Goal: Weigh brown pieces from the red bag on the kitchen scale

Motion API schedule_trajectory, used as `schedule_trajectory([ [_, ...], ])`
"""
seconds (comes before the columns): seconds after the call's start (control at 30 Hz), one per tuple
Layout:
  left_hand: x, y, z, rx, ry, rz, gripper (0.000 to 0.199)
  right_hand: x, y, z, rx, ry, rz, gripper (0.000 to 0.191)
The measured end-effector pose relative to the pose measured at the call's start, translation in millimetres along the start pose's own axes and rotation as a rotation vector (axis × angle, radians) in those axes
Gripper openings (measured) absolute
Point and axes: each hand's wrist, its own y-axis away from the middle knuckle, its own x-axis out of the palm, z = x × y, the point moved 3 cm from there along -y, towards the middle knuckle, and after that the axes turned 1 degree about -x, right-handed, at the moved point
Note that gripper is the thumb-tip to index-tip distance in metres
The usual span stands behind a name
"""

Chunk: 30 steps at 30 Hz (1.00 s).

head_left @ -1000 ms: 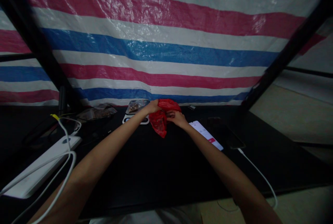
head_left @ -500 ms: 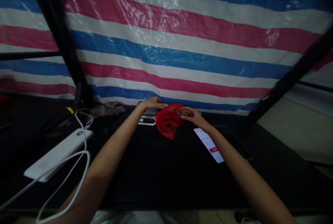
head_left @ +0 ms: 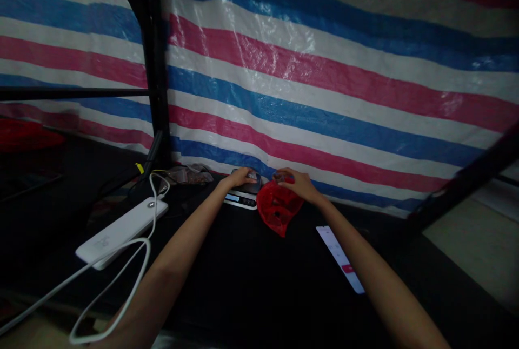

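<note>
On the black table, a small digital scale (head_left: 248, 201) with a lit display and a dark pan stands against the striped sheet. My left hand (head_left: 242, 176) is over that pan, its fingers curled together around something too small and dim to name. Just right of the scale lies a crumpled red plastic bag (head_left: 276, 207). Above its far edge, my right hand (head_left: 300, 184) pinches a small, brownish, see-through thing (head_left: 280, 176) between thumb and fingers. What the bag holds is hidden.
A phone (head_left: 340, 260) with a lit screen lies under my right forearm. To the left are a white power strip (head_left: 117, 235) with a looping white cable (head_left: 146, 262) and a clear bag of brown bits (head_left: 188, 174). A black post (head_left: 156, 68) rises behind them.
My view has turned left. My left hand has moved from beside the red bag to over the scale pan. The right hand still holds the small brownish thing by the bag.
</note>
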Motion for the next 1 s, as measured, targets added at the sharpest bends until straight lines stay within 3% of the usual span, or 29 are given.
schedule_trajectory([
  [0.1, -8.5, 4, -9, 0.103, 0.281, -0.007, 0.047, -3, -13, 15, -0.058, 0.163, -0.031, 0.035],
  [0.23, -18.3, 15, -32, 0.205, 0.695, 0.126, 0.049, -19, -23, 39, -0.188, 0.364, -0.150, 0.035],
  [0.5, -17.8, 17, -51, 0.261, 1.024, 0.104, 0.054, -49, -26, 88, -0.422, 0.698, -0.086, 0.028],
  [0.7, -14.7, 15, -46, 0.202, 1.049, 0.097, 0.064, -53, -26, 109, -0.618, 0.913, -0.056, 0.029],
  [0.83, -16.1, 15, -50, 0.279, 1.071, 0.093, 0.064, -55, -27, 113, -0.684, 0.968, -0.114, 0.026],
  [1.0, -27.7, 15, -43, 0.290, 0.866, 0.041, 0.062, -64, -18, 93, -0.528, 0.819, -0.190, 0.025],
])
